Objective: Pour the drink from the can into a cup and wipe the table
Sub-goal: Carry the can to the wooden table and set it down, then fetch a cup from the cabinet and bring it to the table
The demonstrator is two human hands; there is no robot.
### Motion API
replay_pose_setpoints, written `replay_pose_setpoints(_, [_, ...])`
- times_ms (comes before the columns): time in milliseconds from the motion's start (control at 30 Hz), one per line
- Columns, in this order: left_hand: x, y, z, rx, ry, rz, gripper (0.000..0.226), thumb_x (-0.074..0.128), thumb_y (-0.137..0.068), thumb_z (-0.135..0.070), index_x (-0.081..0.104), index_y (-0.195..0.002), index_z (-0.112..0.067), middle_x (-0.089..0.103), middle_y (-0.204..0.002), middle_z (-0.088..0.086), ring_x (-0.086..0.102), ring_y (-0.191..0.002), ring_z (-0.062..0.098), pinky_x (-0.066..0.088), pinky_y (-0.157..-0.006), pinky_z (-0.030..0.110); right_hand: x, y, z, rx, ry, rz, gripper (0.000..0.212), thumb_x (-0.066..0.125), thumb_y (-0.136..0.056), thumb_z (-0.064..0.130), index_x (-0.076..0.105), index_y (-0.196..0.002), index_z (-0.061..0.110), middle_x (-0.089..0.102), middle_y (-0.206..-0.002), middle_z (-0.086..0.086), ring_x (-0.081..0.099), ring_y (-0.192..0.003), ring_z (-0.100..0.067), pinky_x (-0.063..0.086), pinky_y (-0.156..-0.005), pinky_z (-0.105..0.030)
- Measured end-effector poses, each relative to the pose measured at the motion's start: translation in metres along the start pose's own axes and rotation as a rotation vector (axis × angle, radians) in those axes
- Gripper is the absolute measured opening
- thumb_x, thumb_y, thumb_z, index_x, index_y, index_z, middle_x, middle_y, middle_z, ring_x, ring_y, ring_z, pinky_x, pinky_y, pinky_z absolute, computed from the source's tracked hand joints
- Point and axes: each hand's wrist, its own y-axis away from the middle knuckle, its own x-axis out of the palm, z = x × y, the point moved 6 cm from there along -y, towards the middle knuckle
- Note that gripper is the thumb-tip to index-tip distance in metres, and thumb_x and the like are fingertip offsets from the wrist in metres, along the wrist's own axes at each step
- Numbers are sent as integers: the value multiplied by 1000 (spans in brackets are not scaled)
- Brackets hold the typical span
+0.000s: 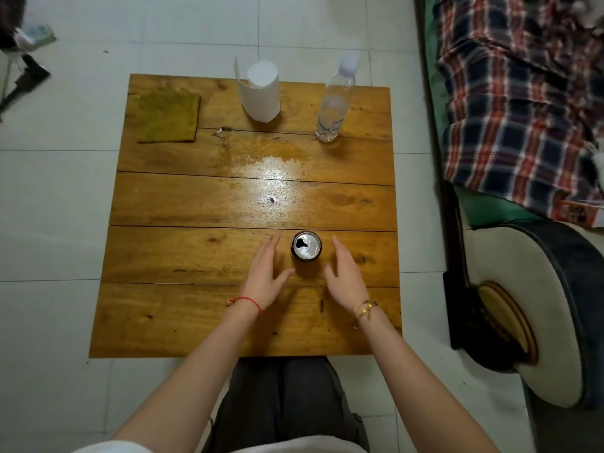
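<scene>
The wooden table (pixel 183 322) is taking up the middle of the view, its planks running left to right, with a wet, shining patch (pixel 271 165) lying across its far-centre; that patch is probably what the wiping is for. At the far left corner a green cloth (pixel 168 116) is lying flat and folded, parked clear of the wet, likely kept ready for that step. Far centre, a white cup (pixel 261 91) is standing upright, and to its right a clear plastic bottle (pixel 333 106) is standing capped.

The can (pixel 306 246) is sitting upright at near centre, its top already opened. The left hand (pixel 264 279) and right hand (pixel 346 279) are flanking it, fingers straight and spread, neither one touching it, seemingly bracketing it for a grasp.

The cup is standing well apart from the can, with the wet patch lying between them, so either can or cup will be crossing a possibly slippery stretch.
</scene>
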Motion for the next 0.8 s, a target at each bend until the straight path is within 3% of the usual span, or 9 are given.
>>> replay_pose_setpoints(167, [-58, 38, -15, 59, -194, -24, 70, 61, -92, -36, 29, -152, -20, 31, -158, 3, 25, -147, 22, 22, -121, 42, -35, 36, 37, -78, 171, -50, 62, 47, -99, 24, 19, -153, 15, 26, -158, -2, 23, -146, -15, 22, -118, -31])
replay_pose_setpoints(333, [-113, 84, -45, 99, -269, -95, 59, 58, -92, -36, 41, -146, -19, 40, -152, 5, 30, -144, 24, 28, -117, 48, -56, 82, 81, -208, 288, -87, 57, 46, -99, 26, 25, -152, 15, 35, -154, -4, 29, -144, -17, 25, -119, -35])
replay_pose_setpoints(800, [-223, 268, -45, -65, -164, -466, 47, 58, -94, -30, 49, -140, -21, 53, -140, -1, 44, -132, 17, 38, -112, 44, -34, 178, 209, -621, 463, -19, 49, 46, -99, 30, 38, -145, 15, 46, -143, -4, 39, -134, -19, 30, -113, -34])
